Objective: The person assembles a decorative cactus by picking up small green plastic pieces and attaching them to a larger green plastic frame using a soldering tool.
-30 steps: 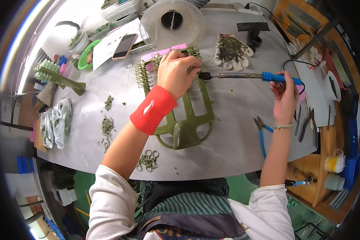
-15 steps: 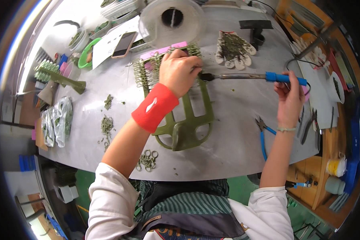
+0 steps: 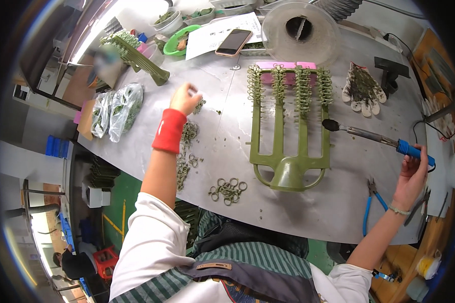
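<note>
My left hand (image 3: 185, 98), with a red wristband, is over the left of the grey table, beside scattered small green pieces (image 3: 188, 132). Its fingers are curled in; whatever is in them is too small to make out. My right hand (image 3: 412, 177) grips the blue handle of a soldering iron (image 3: 373, 135), whose dark tip points left toward a green fork-shaped frame (image 3: 289, 174). The tip is just right of the frame's outer bar. Small green loops (image 3: 303, 93) line the upper parts of its several bars, which rest by a pink block (image 3: 268, 65).
Green rings (image 3: 227, 192) lie near the front edge. Blue-handled pliers (image 3: 370, 202) and a stained glove (image 3: 362, 91) are to the right. A phone (image 3: 233, 42), paper and a clear round cover (image 3: 275, 38) stand at the back. Plastic bags (image 3: 124, 111) lie left.
My left hand has left the frame's loops and moved left to the small green pieces. The soldering iron has tilted, its tip drawn away from the loops. The view has turned left.
</note>
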`<act>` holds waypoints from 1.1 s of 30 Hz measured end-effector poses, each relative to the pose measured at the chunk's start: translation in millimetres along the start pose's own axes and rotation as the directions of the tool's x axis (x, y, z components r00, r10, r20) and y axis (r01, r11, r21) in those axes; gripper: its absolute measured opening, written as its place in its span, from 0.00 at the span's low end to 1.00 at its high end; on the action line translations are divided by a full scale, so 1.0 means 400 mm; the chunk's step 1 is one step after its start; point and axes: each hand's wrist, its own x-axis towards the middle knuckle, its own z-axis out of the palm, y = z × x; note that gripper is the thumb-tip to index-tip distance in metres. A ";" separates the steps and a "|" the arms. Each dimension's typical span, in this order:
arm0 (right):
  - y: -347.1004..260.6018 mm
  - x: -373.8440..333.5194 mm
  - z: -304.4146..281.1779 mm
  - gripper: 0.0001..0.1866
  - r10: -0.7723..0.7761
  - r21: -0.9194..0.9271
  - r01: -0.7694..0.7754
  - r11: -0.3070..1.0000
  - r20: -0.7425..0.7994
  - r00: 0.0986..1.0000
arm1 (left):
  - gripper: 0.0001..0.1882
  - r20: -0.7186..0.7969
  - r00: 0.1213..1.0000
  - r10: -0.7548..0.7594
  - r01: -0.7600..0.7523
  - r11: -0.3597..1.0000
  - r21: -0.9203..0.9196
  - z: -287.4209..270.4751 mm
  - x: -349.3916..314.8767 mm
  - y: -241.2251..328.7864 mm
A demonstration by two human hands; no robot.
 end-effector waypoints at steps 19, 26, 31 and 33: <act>-0.046 -0.012 -0.013 0.13 -0.068 -0.027 0.068 0.997 0.002 0.998 | 0.10 -0.058 0.860 0.506 -0.448 0.698 -0.559 0.033 -0.174 0.447; -0.024 -0.011 0.012 0.13 -0.049 -0.023 0.050 0.999 0.015 0.999 | 0.09 -0.139 0.702 0.698 -0.703 0.649 -0.289 0.138 -0.214 0.644; 0.006 0.006 0.014 0.12 -0.035 -0.006 0.035 0.999 0.006 0.999 | 0.08 -0.191 0.645 0.740 -0.764 0.623 -0.168 0.185 -0.200 0.673; 0.015 0.012 0.015 0.12 -0.029 0.002 0.029 1.000 0.007 1.000 | 0.08 -0.192 0.624 0.758 -0.781 0.613 -0.117 0.196 -0.197 0.681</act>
